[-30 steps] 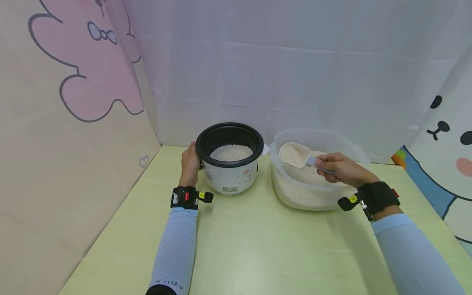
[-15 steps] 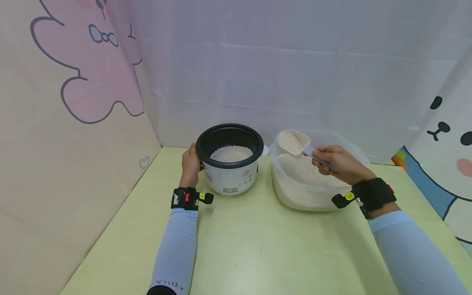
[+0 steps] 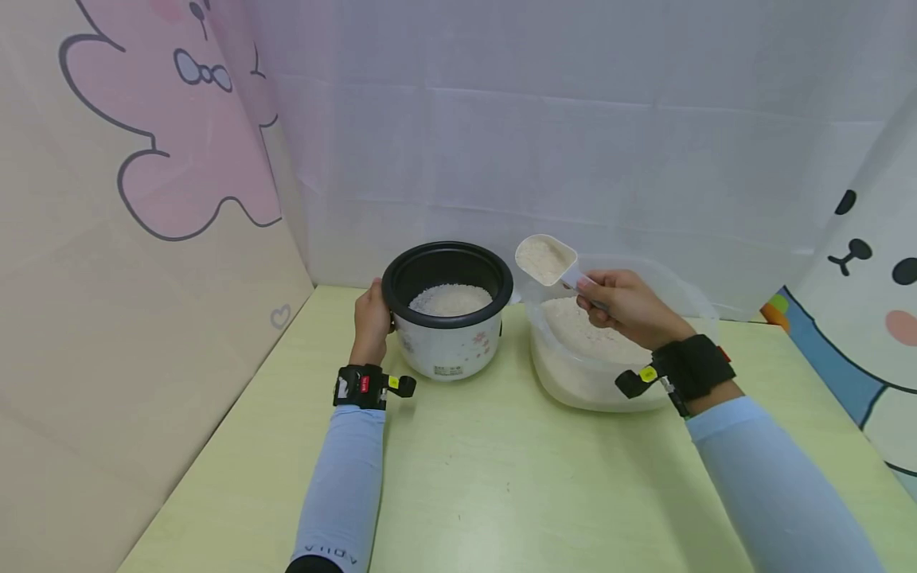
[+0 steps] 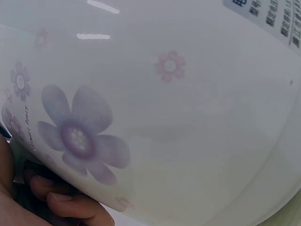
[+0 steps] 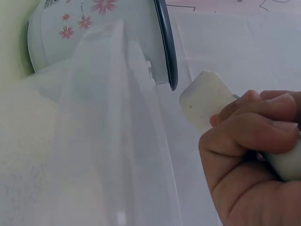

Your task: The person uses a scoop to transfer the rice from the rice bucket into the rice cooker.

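Observation:
A rice cooker (image 3: pixel 419 354), white with a flower print, stands uncovered on the table; rice (image 3: pixel 451 299) lies inside its black inner pot (image 3: pixel 446 256). My left hand (image 3: pixel 370 322) holds the cooker at its left side, and in the left wrist view the fingers (image 4: pixel 70 205) curl at a dark part there. In my right hand (image 3: pixel 623 309) is the handle of a white measuring scoop (image 3: pixel 571 276) heaped with rice. The scoop is raised above the left rim of a clear plastic container (image 3: pixel 562 382), to the right of the cooker. More rice (image 3: pixel 591 330) fills the container's lower part.
The pale green table (image 3: pixel 458 477) runs up to a white cloth backdrop (image 3: pixel 573 159) close behind the cooker and container. Cartoon-printed walls stand on both sides, the left wall (image 3: pixel 179 318) nearer the cooker. A few specks dot the tabletop.
My right hand has lifted the filled scoop up out of the container and moved it left, toward the cooker. My left hand has stayed at the cooker's side.

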`<state>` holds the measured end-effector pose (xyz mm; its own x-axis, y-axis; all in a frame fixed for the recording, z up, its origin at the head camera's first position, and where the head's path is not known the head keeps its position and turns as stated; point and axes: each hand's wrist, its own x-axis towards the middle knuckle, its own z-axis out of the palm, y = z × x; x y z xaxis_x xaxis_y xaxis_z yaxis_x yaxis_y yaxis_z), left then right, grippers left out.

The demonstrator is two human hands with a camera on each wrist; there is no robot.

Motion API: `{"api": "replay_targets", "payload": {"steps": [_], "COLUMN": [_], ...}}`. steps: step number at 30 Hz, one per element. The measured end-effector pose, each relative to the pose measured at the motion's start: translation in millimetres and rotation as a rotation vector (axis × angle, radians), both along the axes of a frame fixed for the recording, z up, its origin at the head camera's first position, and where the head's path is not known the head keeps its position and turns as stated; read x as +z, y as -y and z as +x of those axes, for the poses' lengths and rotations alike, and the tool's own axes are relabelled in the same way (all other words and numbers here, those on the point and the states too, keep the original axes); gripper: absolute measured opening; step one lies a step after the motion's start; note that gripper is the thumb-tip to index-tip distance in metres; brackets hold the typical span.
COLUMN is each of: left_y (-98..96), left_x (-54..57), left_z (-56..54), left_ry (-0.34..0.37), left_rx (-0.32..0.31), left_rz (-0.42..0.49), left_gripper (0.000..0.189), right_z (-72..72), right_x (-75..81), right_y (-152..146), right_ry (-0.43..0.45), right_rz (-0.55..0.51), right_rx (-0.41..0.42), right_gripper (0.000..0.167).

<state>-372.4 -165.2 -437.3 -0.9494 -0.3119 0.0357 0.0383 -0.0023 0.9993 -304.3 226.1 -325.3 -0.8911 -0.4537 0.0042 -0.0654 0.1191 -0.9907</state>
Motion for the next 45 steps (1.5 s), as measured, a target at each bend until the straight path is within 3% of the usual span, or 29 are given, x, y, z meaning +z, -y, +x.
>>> {"api": "replay_targets", "payload": {"steps": [16,23,32,35,45], "left_y": [1.4,1.9,-0.6,-1.5,-0.2], "left_x": [1.0,1.6,1.4,2.5,1.7], "left_z": [-1.4,0.0,-1.3,-1.1,0.7], "left_ry": [0.005,-0.005,-0.009,-0.015,0.004], "left_rx": [-0.003,-0.009,-0.008,-0.005,0.002], "left_rz": [-0.003,0.006,0.011,0.009,0.005], "left_gripper": [0.046,0.048,0.047,0.047,0.046], "right_z": [-13.5,-16.5,-19.0,-18.9,-19.1], "right_x": [7.0,3.4,2.4,4.7,4.3], "right_y": [53,71,86,90,105], "right_ry": [-0.131,-0.173,-0.31,-0.332,-0.411], "right_rz": [0.107,0.156,0.38,0.4,0.443], "right_rx": [-0.065,-0.155,-0.296,-0.332,-0.352], "right_gripper": [0.033,0.035,0.031,0.03,0.026]}}
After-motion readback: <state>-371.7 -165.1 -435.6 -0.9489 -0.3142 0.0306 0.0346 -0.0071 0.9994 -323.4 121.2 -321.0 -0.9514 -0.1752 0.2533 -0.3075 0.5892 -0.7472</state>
